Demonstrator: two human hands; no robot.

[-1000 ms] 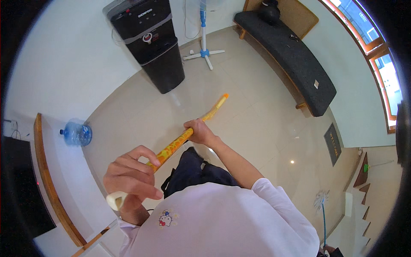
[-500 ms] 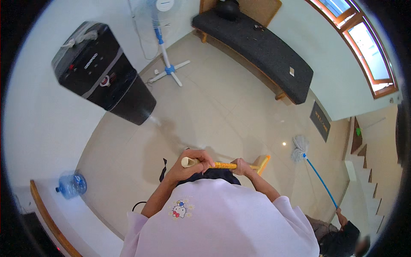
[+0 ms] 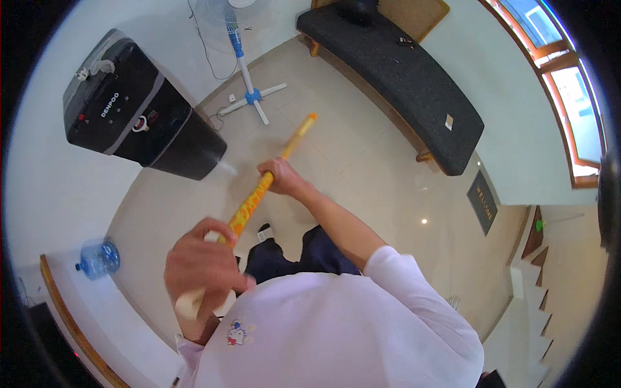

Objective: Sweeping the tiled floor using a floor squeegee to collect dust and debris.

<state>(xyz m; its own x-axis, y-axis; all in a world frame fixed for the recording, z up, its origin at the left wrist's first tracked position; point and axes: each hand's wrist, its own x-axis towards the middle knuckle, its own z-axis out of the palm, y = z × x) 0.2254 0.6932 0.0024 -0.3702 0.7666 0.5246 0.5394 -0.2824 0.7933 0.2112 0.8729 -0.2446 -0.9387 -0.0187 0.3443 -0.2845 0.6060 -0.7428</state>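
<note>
A slim, round pole (image 3: 252, 208), patterned yellow and orange with a pale near end, slants to the right of the black water dispenser (image 3: 145, 107); the right hand (image 3: 283, 176) closes its fingers round the shaft; the blurred left hand (image 3: 204, 265) bends its fingers over the pole nearer the body, how tightly I cannot tell; pale lettering marks the dispenser's front; a lettered grey doormat (image 3: 482, 202) lies well to its right, a translucent blue bottle (image 3: 100, 257) below it.

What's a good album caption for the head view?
Left hand nearer, right hand farther along one orange-yellow stick above the floor.
</note>
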